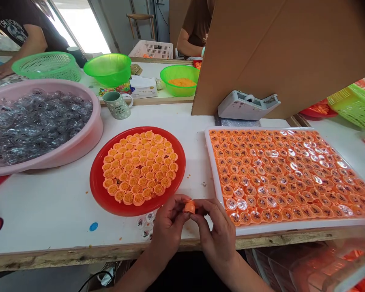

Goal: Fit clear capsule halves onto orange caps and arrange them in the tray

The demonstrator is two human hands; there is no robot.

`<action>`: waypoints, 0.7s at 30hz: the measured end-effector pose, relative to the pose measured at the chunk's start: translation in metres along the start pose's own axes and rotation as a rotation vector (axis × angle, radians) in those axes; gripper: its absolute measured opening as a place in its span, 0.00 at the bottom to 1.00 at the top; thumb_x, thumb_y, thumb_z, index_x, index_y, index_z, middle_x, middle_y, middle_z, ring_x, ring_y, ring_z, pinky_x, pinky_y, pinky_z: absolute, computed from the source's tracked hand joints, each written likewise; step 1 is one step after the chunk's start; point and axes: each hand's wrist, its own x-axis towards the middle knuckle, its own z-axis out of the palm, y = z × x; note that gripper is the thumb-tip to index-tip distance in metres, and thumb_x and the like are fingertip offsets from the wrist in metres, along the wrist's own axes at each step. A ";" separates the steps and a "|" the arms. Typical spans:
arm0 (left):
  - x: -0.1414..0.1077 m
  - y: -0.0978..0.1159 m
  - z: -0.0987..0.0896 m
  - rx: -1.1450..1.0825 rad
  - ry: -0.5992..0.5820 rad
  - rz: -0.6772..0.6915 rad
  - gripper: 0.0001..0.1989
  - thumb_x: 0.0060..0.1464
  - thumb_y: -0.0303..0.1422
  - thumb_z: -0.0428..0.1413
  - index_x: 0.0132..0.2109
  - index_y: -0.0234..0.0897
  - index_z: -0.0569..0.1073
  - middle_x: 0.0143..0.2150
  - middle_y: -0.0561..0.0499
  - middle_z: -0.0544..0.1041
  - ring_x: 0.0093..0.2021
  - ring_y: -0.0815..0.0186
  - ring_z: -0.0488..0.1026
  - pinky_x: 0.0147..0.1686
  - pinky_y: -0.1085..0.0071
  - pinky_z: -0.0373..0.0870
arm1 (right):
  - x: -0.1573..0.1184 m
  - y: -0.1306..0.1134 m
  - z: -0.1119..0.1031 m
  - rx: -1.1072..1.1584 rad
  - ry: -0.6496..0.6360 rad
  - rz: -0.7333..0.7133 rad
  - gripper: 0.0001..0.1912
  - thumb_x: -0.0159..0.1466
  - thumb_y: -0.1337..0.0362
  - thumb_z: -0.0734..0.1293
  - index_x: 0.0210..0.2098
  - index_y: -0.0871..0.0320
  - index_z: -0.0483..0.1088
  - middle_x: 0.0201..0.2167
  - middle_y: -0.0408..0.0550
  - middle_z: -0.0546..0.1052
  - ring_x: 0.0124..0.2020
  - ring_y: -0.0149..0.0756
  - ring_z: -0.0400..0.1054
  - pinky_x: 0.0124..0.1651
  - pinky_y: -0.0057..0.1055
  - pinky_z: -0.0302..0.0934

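Between the fingertips of my left hand [168, 224] and my right hand [217, 229], a small orange plastic cup-shaped piece [189, 206] is pinched near the table's front edge. Beyond my left hand lies a red round plate [97, 192], covered with similar orange cups [140, 168] that have grainy orange contents. Several small clear discs with printed pictures [146, 224] rest beside my left hand, partly hidden by it. To the right of my right hand, a white tray [213, 170] carries rows of orange cups [280, 178] with shiny printed tops.
A pink basin [94, 134] of clear plastic pieces stands at left, near a mug [117, 106]. Behind are green bowls [108, 71] and a tape dispenser [246, 106] before a cardboard panel [261, 48]. A blue disc [93, 226] lies in front. Two people sit across.
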 end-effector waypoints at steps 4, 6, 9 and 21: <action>0.006 0.005 -0.003 0.009 -0.040 -0.080 0.10 0.55 0.32 0.59 0.45 0.37 0.74 0.40 0.49 0.79 0.43 0.63 0.76 0.45 0.70 0.73 | 0.008 0.007 -0.002 0.047 -0.016 0.045 0.12 0.63 0.74 0.65 0.43 0.55 0.71 0.31 0.42 0.70 0.30 0.31 0.66 0.34 0.28 0.62; 0.008 0.010 -0.004 0.033 -0.053 -0.097 0.09 0.55 0.32 0.59 0.44 0.37 0.75 0.42 0.49 0.79 0.45 0.63 0.75 0.46 0.70 0.72 | 0.010 0.011 -0.004 0.075 -0.041 0.039 0.13 0.63 0.74 0.66 0.45 0.53 0.70 0.32 0.42 0.70 0.31 0.31 0.65 0.35 0.28 0.62; 0.008 0.015 -0.003 0.041 -0.044 -0.049 0.08 0.55 0.31 0.59 0.43 0.37 0.75 0.42 0.49 0.79 0.44 0.63 0.76 0.47 0.71 0.72 | 0.009 0.013 -0.006 0.083 -0.060 0.008 0.16 0.64 0.73 0.65 0.50 0.51 0.68 0.36 0.43 0.71 0.33 0.31 0.66 0.37 0.28 0.63; 0.008 0.013 0.004 0.267 -0.004 0.036 0.08 0.50 0.38 0.62 0.39 0.45 0.77 0.38 0.51 0.82 0.38 0.57 0.79 0.38 0.66 0.78 | 0.004 -0.005 -0.003 0.041 0.081 0.089 0.06 0.62 0.69 0.62 0.39 0.55 0.67 0.31 0.44 0.71 0.31 0.33 0.67 0.33 0.29 0.64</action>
